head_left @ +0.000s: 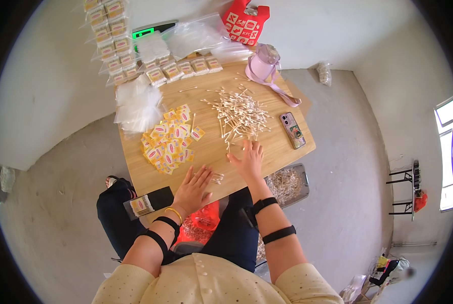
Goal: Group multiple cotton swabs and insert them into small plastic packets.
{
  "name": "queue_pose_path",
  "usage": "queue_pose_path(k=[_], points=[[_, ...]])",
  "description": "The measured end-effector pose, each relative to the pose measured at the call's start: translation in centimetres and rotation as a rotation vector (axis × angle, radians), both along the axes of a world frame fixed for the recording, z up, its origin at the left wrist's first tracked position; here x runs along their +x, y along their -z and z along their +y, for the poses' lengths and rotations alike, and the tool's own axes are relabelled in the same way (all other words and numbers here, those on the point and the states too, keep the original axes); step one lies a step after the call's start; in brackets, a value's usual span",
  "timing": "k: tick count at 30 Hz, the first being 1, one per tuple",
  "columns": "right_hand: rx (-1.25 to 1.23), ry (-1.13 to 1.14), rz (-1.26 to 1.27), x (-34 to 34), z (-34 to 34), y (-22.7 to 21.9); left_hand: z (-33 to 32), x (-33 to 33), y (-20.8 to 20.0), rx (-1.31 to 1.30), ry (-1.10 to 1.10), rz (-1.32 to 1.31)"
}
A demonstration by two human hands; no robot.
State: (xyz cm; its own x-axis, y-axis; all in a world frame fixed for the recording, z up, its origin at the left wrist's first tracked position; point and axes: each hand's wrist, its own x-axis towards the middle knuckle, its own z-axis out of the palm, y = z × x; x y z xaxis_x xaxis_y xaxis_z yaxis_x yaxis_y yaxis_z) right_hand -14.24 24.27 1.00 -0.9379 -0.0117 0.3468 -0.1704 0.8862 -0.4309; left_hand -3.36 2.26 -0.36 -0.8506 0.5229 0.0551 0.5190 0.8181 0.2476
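Observation:
My left hand [196, 186] lies flat near the table's front edge, fingers stretched out and apart from the thumb. A few cotton swabs [217, 178] lie beside its fingertips; whether some are under the palm is hidden. My right hand [248, 159] is spread, its fingertips at the near edge of a loose pile of cotton swabs [242, 115], with no swab plainly gripped. Left of that pile is a heap of small yellow-and-white printed cards [169, 141]. A filled pack of swabs [141, 204] rests on a black holder [161, 197] at the table's front left corner.
Empty clear bags [138, 105] lie at the left edge. Filled swab packs [173, 71] line the back, with more stacked [107, 40] behind. A lilac cup [263, 61] and phone [292, 130] are on the right. A bin of swabs [305, 185] stands below the table edge.

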Motion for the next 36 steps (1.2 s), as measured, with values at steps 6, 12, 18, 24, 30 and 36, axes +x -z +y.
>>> queue_pose_path(k=[6,12,18,24,30,36], points=[[0.139,0.056,-0.239,-1.0,0.2,-0.2,-0.1,0.1,-0.1,0.064,-0.004,-0.03],[0.168,0.018,-0.172,0.5,0.9,1.5,-0.2,0.1,0.0,0.068,0.001,0.006],[0.142,-0.031,-0.207,2.8,-0.2,2.1,-0.2,0.2,0.1,0.069,-0.018,-0.024],[-0.004,-0.42,-0.16,3.0,-1.9,2.0,0.0,0.1,-0.1,0.089,-0.016,0.034],[0.106,-0.18,-0.025,-2.5,-0.2,-0.7,-0.3,0.1,-0.2,0.072,-0.012,0.0],[0.21,-0.342,-0.164,-5.3,0.6,-1.1,0.0,0.0,-0.1,0.083,-0.018,-0.019]])
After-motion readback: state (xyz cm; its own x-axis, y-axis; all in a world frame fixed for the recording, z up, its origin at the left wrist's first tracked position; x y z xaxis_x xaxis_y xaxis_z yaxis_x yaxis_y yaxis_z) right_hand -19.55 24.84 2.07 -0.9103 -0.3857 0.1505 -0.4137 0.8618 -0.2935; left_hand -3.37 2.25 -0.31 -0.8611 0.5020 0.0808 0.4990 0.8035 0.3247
